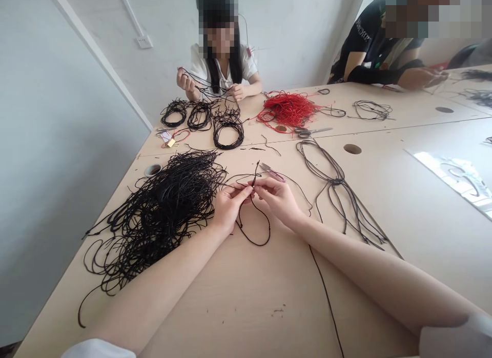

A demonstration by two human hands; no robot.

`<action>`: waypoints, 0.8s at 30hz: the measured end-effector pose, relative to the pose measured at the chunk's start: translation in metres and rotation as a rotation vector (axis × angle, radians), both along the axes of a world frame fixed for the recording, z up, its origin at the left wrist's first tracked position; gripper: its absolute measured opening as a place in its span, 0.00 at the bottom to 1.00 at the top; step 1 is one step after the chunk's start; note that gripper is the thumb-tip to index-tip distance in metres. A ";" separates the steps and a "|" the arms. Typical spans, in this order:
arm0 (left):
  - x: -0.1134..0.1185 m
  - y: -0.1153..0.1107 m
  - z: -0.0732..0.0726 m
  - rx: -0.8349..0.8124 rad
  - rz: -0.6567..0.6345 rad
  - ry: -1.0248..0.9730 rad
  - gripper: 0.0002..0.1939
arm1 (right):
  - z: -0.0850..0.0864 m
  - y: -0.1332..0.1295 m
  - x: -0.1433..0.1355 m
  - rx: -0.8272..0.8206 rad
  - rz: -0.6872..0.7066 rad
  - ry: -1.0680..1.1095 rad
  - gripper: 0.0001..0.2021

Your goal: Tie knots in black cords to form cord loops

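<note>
Both hands meet over the middle of the table, pinching a thin black cord (258,243) whose loop hangs toward me. My left hand (230,204) is closed on the cord, thumb against fingers. Close against it, my right hand (277,198) grips the same cord with its fingertips. A short cord end sticks up above the fingers. Just beyond my right hand lie small snips (273,172), partly hidden. A large tangled pile of black cords (169,204) is left of my left hand.
Tied black cords (337,182) lie right of my hands. Farther off are coiled black cords (228,132), a red cord pile (288,111), scissors (307,133) and a tape roll (154,170). One person (223,71) sits opposite, another (369,50) at the far right. The table (215,306) has holes.
</note>
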State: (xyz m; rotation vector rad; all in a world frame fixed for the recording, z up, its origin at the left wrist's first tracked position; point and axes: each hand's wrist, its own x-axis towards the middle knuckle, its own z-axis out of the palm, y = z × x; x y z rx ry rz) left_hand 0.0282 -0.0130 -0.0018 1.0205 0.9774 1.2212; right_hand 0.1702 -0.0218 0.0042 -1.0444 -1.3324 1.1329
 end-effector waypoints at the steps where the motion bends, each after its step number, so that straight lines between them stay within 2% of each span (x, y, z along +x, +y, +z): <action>1: 0.000 0.001 -0.001 0.001 0.006 -0.005 0.10 | -0.002 0.000 0.000 -0.007 -0.005 -0.004 0.11; 11: -0.001 0.001 -0.003 0.072 0.067 0.103 0.10 | -0.007 0.002 0.006 -0.168 0.018 -0.036 0.18; 19: 0.000 0.000 -0.006 0.096 0.035 0.074 0.13 | -0.011 0.009 0.010 -0.182 -0.011 0.033 0.18; 22: -0.002 -0.002 -0.004 0.128 0.089 0.167 0.14 | -0.011 0.010 0.011 -0.175 0.018 0.051 0.18; 24: -0.005 -0.003 0.001 0.218 0.149 0.285 0.12 | -0.010 0.010 0.012 -0.181 0.044 0.027 0.17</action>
